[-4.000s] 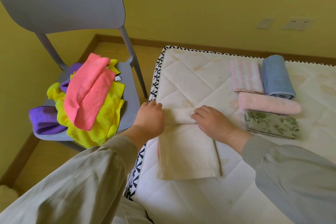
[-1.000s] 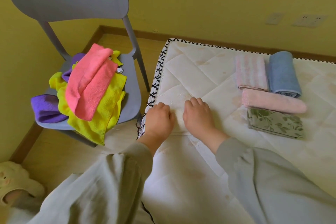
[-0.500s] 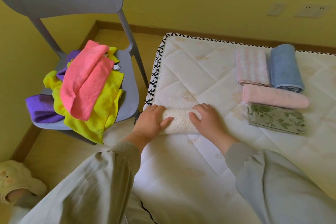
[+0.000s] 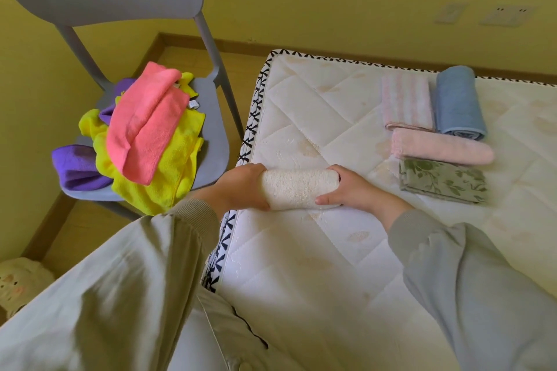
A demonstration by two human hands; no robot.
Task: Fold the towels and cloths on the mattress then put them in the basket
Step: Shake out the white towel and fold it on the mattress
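Observation:
A cream towel (image 4: 297, 188), rolled into a tight cylinder, lies near the left edge of the white quilted mattress (image 4: 301, 265). My left hand (image 4: 242, 187) grips its left end and my right hand (image 4: 351, 188) grips its right end, thumb underneath. Further right on the mattress lie a folded pink striped cloth (image 4: 405, 102), a rolled blue towel (image 4: 458, 104), a rolled pale pink towel (image 4: 441, 147) and a folded green floral cloth (image 4: 443, 181). No basket is in view.
A grey chair (image 4: 211, 117) stands left of the mattress, holding a heap of loose cloths: a pink one (image 4: 144, 126), a yellow one (image 4: 156, 178) and a purple one (image 4: 75, 166). Yellow walls and a wooden skirting close in behind. A cream slipper (image 4: 18, 283) lies at bottom left.
The cream towel went from a flat folded strip to a full roll. Both hands shifted from pressing on top of it to grasping its two ends.

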